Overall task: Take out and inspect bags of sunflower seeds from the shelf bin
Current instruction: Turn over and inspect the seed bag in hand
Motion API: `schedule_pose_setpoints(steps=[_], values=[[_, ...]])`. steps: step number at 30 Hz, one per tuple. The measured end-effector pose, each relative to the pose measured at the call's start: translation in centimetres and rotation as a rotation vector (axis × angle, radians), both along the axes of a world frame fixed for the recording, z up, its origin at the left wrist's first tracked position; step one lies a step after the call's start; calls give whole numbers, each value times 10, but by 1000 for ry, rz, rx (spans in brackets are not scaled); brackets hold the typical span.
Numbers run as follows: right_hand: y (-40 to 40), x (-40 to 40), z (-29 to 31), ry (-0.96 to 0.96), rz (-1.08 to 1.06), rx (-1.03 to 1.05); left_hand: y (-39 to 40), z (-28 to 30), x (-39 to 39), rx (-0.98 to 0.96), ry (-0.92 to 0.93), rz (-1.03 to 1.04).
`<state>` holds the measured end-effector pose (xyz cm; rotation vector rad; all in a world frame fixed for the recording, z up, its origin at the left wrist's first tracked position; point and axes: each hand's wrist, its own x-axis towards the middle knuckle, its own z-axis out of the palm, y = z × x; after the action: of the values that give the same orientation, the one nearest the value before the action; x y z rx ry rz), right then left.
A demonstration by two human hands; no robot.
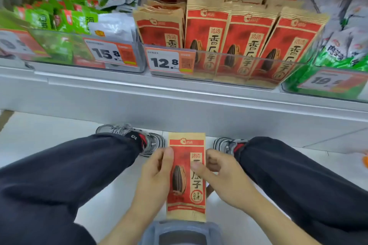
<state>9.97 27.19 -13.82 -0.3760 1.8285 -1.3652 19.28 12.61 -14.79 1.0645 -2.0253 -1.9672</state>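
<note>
Sunflower seed bag (187,177) pinched by left hand (157,173), right hand (221,177) at side edges; likely light, crinkly paper, pliable; edges suit grip.

The clear bin (249,61) at 12 o'clock was packed tight with red seed bags (207,32), and its front wall stood in the way, so the only way in was from the top. A price tag (165,61) covered the bin's front at 11 o'clock. Down at 6 o'clock, two knees (69,165) walled in a thin strip of floor (119,185). A gray stool (179,232) sat at the bottom.
</note>
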Motion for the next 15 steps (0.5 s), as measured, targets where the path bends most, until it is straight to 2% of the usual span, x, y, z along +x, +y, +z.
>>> schedule_pose_setpoints(steps=[4,9,15], values=[[8,-10,-8,-14,-150,32,3,-8,-1,217,-69,-175],[20,-19,-14,-121,29,70,8,-23,-5,227,-65,-97],[24,-30,-18,-129,-64,58,0,-27,-6,357,-95,-263]])
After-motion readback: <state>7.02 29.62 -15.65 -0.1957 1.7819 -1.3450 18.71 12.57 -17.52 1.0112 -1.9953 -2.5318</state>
